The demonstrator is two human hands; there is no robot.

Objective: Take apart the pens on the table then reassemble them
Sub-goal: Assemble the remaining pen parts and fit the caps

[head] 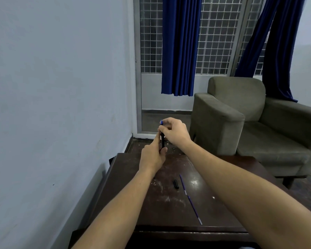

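Two hands on one pen (pixel 162 140) above the table (pixel 223 203) | left hand (pixel 152 158) grips barrel, right hand (pixel 174 131) pinches blue end | refill (pixel 190 199), cap (pixel 176 183) on table | advice: pull straight, barrel steady.

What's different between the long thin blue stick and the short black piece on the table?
The blue refill is long, thin and runs diagonally toward the table's near edge; the black piece is short, stubby and thicker, beside the refill's far end. Both lie flat, loose and untouched.
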